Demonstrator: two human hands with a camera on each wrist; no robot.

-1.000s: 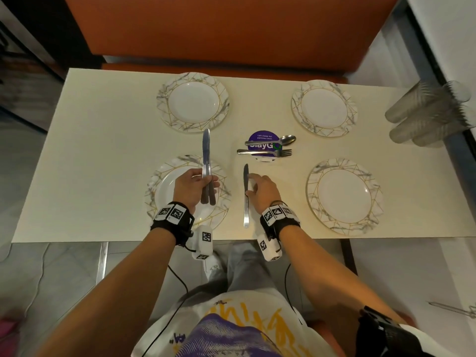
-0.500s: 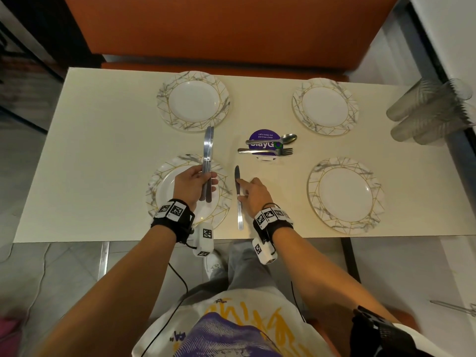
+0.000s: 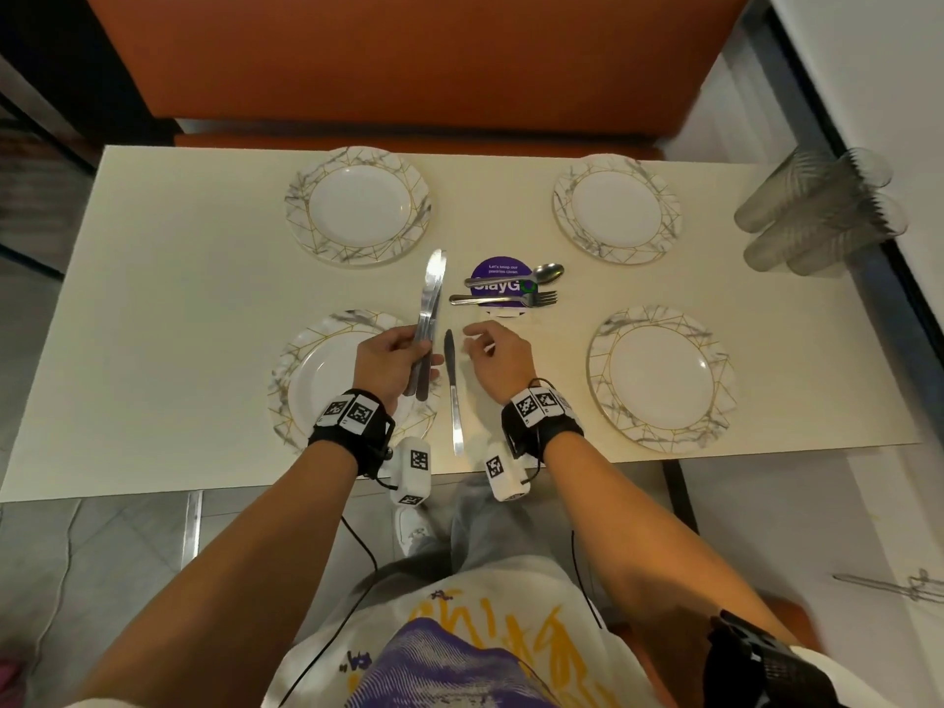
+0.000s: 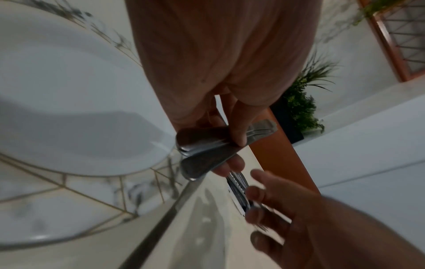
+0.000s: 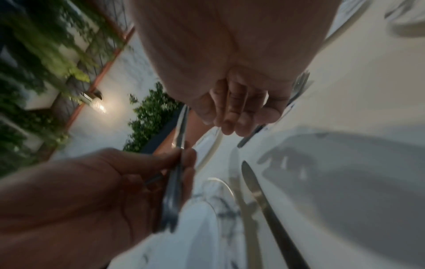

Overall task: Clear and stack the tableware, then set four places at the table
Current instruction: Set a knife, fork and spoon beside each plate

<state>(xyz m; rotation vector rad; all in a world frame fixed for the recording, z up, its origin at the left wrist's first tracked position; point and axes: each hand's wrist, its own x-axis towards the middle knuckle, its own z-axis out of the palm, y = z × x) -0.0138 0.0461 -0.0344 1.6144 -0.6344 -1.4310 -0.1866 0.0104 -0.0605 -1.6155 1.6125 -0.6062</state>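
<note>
Four marble-rimmed plates sit on the cream table (image 3: 179,298): far left (image 3: 358,206), far right (image 3: 617,209), near right (image 3: 661,379), near left (image 3: 301,385). My left hand (image 3: 403,355) grips a bunch of knives (image 3: 431,293) by their handles (image 4: 202,145) over the near left plate's right rim, blades pointing away from me. One knife (image 3: 452,396) lies flat on the table just right of that plate, blade pointing away (image 5: 264,200). My right hand (image 3: 485,344) hovers beside its blade, fingers (image 5: 234,116) loosely curled and holding nothing.
A spoon (image 3: 516,275) and a fork (image 3: 503,298) lie across a purple round sign (image 3: 498,270) at the table's centre. Stacks of clear cups (image 3: 817,212) lie at the right end. An orange bench (image 3: 408,69) runs behind the table.
My right hand slid the single knife left to the near left plate's side, let go of it and lifted off. The left hand with the knives shifted slightly.
</note>
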